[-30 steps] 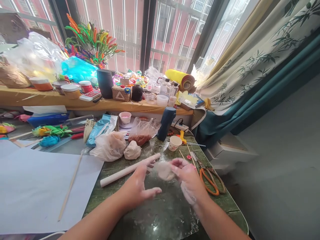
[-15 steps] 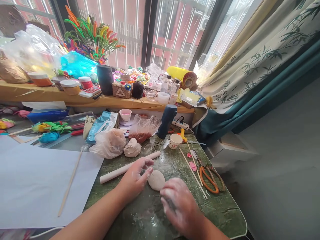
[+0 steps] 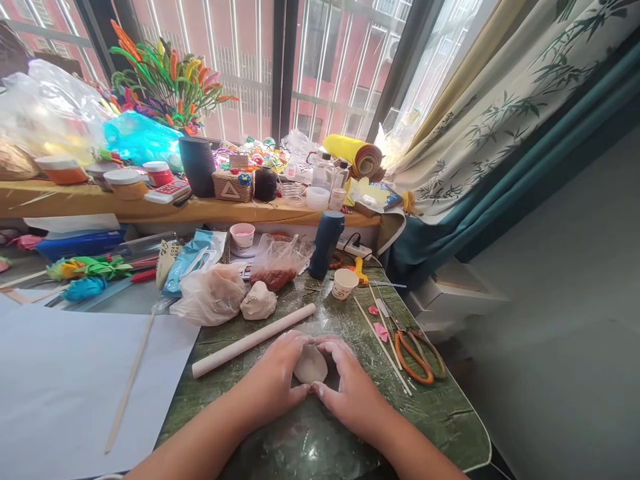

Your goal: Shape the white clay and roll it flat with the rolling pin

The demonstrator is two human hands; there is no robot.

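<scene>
A flat round disc of pale clay [image 3: 311, 365] lies on the green tabletop between my hands. My left hand [image 3: 281, 367] curves around its left side and my right hand [image 3: 345, 377] around its right side, with the thumbs close together at the near edge. Both hands are closed about the disc, fingers dusted with white. Just beyond them a pale rolling pin [image 3: 254, 340] lies at a slant. Behind it sits a lump of the same pale clay [image 3: 259, 301], beside a plastic bag [image 3: 213, 293].
Scissors with orange handles [image 3: 414, 357] and thin wooden sticks [image 3: 383, 347] lie on the right. A paper cup [image 3: 345, 283] and a dark blue cylinder [image 3: 326, 245] stand farther back. White paper [image 3: 75, 387] covers the left. Jars and craft supplies crowd the windowsill [image 3: 200, 212].
My right hand has moved up and in against the disc's right side, and my left hand has closed around its left. The view has shifted slightly.
</scene>
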